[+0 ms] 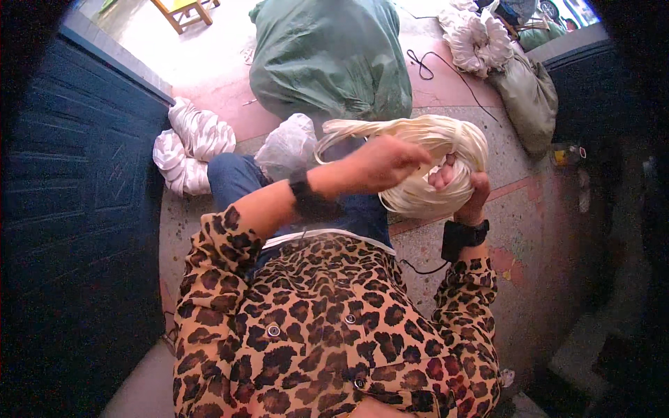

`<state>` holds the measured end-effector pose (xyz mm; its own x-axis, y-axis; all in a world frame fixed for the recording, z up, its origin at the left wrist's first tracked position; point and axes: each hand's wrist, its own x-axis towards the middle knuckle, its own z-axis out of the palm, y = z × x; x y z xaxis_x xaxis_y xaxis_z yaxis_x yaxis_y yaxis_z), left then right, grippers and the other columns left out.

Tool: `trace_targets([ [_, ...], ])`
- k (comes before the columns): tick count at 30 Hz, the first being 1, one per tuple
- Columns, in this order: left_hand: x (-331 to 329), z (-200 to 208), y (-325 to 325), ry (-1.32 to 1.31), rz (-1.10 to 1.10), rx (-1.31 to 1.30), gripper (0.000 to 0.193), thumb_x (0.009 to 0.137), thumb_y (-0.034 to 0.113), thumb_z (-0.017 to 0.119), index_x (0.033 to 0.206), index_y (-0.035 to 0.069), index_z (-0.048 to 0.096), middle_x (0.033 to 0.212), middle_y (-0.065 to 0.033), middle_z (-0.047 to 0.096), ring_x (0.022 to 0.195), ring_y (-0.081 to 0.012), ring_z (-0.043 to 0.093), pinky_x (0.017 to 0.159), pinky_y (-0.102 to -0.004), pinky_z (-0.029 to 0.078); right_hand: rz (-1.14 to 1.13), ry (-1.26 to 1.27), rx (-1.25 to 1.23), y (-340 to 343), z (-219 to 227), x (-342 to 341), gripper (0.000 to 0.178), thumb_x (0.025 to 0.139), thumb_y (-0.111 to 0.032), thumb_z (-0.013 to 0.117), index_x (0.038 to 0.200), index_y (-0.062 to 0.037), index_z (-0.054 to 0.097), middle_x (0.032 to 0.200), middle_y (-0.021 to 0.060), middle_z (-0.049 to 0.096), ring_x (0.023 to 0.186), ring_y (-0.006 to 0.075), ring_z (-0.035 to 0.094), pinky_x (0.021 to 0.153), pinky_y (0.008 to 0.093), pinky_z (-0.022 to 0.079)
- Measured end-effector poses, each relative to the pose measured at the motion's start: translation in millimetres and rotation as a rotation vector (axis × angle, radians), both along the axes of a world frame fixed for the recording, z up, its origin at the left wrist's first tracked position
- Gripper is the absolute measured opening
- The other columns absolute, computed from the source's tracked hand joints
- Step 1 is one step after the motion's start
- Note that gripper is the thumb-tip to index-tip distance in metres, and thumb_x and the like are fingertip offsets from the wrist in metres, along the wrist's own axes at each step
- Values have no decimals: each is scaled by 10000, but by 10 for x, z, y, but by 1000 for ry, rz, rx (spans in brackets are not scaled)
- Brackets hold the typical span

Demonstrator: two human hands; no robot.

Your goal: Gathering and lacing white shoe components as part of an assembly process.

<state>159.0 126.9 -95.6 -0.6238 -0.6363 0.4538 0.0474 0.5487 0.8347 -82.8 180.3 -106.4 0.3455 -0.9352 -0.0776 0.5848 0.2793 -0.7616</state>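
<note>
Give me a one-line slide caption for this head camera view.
Left hand and right hand grip a cream-coloured looped bundle of cord above a speckled floor, large green sack behind.

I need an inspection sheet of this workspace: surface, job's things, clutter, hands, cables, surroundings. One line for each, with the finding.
Surface: speckled stone floor with reddish strips; the person sits over it.
Job's things: cream-coloured coiled hank of cord, held up in front of the body.
Clutter: large green plastic sack; white twisted cloth bundle; clear plastic bag; beige sack; pale cord hanks behind it.
Hands: left hand lies over the hank's top; right hand has its grip closed on the hank from below.
Cables: thin black cable lies loose on the floor.
Surroundings: dark panelled door at left; yellow wooden stool far back.
</note>
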Motion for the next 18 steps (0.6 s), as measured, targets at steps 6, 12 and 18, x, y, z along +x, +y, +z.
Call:
trace_targets([
  [6, -109, -138, -11, -241, -264, 211, 276, 889, 168, 550, 1132, 56, 619, 883, -205, 674, 767, -351, 648, 691, -431, 509, -74, 205, 71, 153, 390, 311, 689, 735, -450, 588, 1199, 46, 474, 829, 119, 664, 730, 262, 646, 665, 344, 566],
  [12, -318, -728, -206, -248, -40, -93, 330, 892, 211, 530, 1180, 64, 595, 984, -193, 684, 826, -346, 668, 697, -437, 529, 55, 214, 59, 236, 406, 384, 710, 717, -453, 604, 1219, 30, 463, 777, 137, 671, 673, 259, 652, 738, 366, 557],
  [18, -96, -366, -337, -852, 94, -244, 307, 843, 178, 536, 1117, 58, 603, 921, -208, 682, 812, -374, 680, 640, -469, 547, 18, -38, -94, 388, 216, -3, 679, 751, -467, 574, 1225, 12, 488, 721, 56, 645, 629, 223, 629, 906, 426, 472],
])
